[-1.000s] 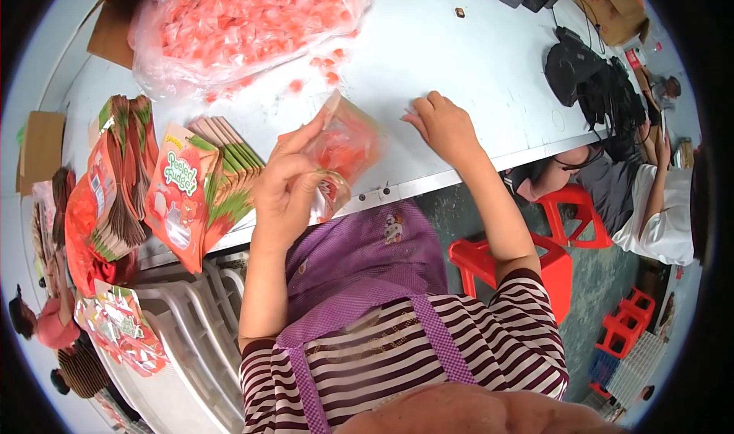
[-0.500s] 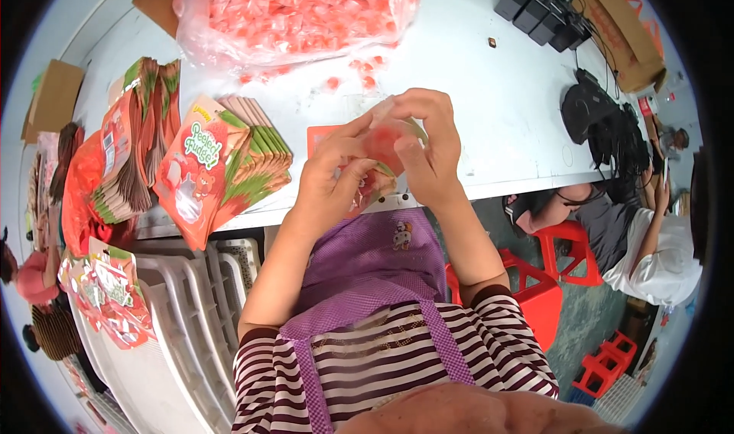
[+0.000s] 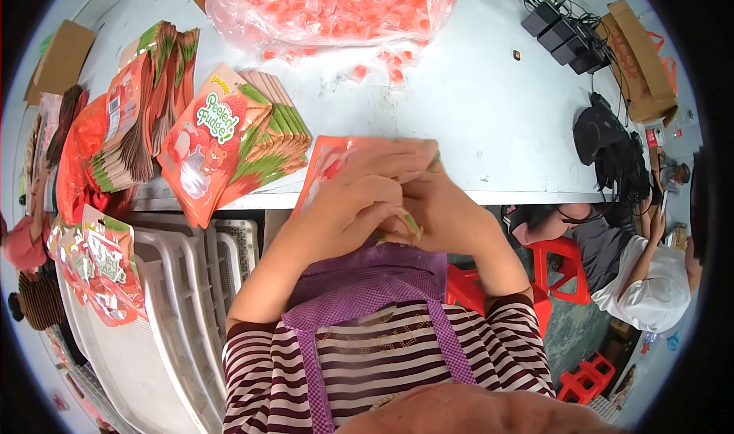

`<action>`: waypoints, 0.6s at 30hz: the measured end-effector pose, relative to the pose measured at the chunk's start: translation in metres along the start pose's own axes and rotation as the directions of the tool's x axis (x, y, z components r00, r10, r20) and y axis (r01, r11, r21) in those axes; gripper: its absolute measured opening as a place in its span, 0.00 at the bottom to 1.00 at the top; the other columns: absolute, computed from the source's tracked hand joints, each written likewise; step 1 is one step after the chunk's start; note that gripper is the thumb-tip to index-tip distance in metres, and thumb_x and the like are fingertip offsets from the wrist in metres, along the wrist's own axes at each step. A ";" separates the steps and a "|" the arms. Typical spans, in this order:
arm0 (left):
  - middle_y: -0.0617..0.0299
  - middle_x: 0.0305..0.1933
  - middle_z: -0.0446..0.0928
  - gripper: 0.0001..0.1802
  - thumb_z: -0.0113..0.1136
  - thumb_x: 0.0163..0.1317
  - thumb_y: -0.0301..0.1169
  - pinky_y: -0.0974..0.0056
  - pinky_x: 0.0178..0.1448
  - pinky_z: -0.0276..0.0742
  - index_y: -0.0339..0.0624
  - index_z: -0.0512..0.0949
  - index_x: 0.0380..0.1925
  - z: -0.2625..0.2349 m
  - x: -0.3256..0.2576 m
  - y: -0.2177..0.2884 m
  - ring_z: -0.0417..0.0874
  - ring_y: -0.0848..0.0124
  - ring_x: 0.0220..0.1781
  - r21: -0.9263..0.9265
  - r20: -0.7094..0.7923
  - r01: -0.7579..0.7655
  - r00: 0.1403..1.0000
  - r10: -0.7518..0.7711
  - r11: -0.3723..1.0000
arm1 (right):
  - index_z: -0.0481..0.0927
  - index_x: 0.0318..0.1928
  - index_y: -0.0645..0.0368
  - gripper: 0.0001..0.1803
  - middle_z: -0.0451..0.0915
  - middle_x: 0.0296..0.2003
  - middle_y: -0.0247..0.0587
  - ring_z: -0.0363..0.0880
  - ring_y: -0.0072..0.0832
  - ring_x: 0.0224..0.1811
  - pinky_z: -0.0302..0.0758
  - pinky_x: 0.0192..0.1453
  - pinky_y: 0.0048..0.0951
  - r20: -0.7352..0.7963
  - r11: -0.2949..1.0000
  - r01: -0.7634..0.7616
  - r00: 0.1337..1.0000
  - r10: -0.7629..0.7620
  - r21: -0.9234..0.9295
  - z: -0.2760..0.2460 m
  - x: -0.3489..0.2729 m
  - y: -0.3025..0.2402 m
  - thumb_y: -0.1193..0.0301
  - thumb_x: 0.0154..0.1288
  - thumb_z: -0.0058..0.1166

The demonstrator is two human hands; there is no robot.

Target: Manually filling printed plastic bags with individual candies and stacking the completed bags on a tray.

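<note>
Both hands now meet at frame centre: left hand and right hand clamp fingers on 1 orange pouch. 1 second earlier the right hand lay flat on the white table; pouch likely being pressed closed.

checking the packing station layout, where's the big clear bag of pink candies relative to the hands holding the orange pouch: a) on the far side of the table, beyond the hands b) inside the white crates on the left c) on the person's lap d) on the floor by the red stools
a: the clear bag of pink candies lies on the white table beyond both the left hand and right hand, which together grip the orange pouch at the near edge.
</note>
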State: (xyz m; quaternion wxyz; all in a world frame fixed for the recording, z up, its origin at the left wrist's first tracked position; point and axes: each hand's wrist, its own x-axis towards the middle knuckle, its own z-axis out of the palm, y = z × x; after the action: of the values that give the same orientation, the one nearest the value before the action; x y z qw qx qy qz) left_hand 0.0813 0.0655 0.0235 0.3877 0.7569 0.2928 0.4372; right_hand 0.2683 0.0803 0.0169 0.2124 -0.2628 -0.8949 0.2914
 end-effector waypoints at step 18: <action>0.46 0.49 0.78 0.24 0.57 0.56 0.18 0.67 0.46 0.77 0.34 0.71 0.55 -0.015 -0.072 0.023 0.83 0.64 0.45 0.241 -0.411 0.364 0.878 -0.245 0.900 | 0.77 0.40 0.63 0.24 0.76 0.39 0.41 0.75 0.34 0.39 0.72 0.42 0.36 -0.660 0.919 0.206 0.645 -0.385 -0.335 0.000 0.022 -0.046 0.63 0.42 0.66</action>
State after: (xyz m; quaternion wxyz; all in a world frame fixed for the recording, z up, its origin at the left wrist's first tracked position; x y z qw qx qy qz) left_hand 0.0379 0.0017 0.0163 0.2658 0.6556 0.5426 0.4529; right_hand 0.2350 0.0617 0.0514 0.5560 -0.2271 -0.7993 0.0217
